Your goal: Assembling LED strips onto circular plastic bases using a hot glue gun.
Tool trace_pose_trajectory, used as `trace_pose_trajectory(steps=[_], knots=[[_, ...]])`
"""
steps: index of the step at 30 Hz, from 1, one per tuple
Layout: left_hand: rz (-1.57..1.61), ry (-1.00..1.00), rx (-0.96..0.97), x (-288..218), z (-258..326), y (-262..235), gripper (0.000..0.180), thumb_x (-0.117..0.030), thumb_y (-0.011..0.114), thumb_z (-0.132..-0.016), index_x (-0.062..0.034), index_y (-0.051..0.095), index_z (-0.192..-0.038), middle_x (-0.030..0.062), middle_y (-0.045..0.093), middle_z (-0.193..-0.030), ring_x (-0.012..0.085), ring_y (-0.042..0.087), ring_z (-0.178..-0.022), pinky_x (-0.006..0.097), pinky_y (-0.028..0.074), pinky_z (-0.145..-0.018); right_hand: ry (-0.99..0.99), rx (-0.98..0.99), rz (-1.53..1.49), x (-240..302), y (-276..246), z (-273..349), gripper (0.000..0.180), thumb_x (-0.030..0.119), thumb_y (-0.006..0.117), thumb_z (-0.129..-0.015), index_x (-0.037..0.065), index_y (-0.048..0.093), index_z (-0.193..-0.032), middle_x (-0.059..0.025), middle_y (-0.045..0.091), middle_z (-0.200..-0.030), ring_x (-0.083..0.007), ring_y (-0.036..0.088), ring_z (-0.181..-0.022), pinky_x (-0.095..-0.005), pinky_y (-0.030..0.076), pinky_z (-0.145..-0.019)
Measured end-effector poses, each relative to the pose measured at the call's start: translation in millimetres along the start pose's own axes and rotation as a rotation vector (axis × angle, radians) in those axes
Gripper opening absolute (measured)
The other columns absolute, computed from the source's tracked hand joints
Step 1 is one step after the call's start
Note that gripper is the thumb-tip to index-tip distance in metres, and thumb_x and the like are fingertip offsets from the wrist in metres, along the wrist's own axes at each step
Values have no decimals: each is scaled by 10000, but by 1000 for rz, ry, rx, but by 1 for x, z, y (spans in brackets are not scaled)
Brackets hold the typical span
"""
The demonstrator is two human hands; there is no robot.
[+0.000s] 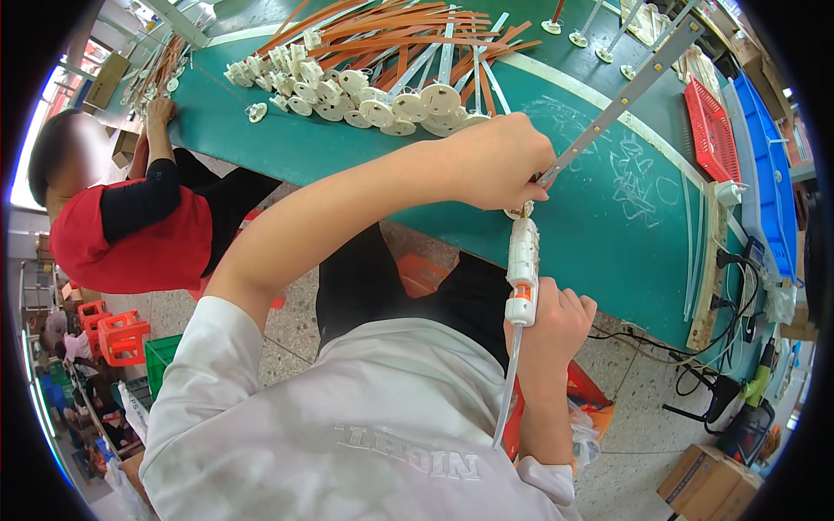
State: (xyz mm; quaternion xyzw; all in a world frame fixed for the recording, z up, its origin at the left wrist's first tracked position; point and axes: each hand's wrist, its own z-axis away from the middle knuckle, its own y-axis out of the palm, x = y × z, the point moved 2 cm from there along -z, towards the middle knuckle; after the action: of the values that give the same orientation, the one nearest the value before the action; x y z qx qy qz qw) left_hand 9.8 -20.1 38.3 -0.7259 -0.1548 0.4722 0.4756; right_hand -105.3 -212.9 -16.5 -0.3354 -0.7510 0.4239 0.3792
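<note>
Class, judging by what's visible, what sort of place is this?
Probably an assembly workshop: a long green worktable carries heaped round cream discs with orange-brown and silvery strips, and the right hand holds a white glue gun.

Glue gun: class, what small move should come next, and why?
Probably squeeze out a little glue, holding steady: the right hand grips the glue gun, its tip is near the pale piece by the end of the LED strip, and the left hand holds that strip.
</note>
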Motion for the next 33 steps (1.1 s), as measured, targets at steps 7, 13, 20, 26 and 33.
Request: trace_pose_trajectory(steps=[7,13,20,26,33], knots=[[-4,10,-4,1,0,0,111,-150,745,-838,-40,754,-831,113,669,-645,296,673,-623,364,532,-619,6,-4,-4,0,-1,-1,271,212,769,-733,101,522,-725,-38,517,-579,-231,499,-582,-378,329,-672],[-2,-3,14,-1,-1,-2,111,-148,745,-837,-37,751,-834,119,671,-651,297,677,-633,365,537,-624,-3,6,-2,0,-1,-1,261,189,762,-726,97,519,-708,-47,531,-573,-240,499,-596,-386,334,-679],[-3,-5,12,-2,-1,-2,110,-142,744,-836,-32,747,-837,127,674,-663,300,680,-642,368,537,-622,13,23,-15,-2,0,-2,257,179,756,-725,96,513,-704,-54,540,-570,-246,500,-598,-390,342,-692],[-27,-55,71,-4,-3,-3,130,-182,750,-826,-65,747,-882,123,705,-753,316,708,-766,411,576,-698,12,25,-40,-1,0,-2,255,179,755,-723,98,514,-705,-57,549,-572,-244,517,-598,-391,346,-698],[-23,-66,81,-5,-2,-3,133,-183,753,-824,-62,749,-879,125,708,-753,314,710,-770,411,576,-699,9,23,-41,-2,2,-1,263,178,767,-700,99,517,-711,-54,546,-569,-242,513,-585,-386,336,-695]])
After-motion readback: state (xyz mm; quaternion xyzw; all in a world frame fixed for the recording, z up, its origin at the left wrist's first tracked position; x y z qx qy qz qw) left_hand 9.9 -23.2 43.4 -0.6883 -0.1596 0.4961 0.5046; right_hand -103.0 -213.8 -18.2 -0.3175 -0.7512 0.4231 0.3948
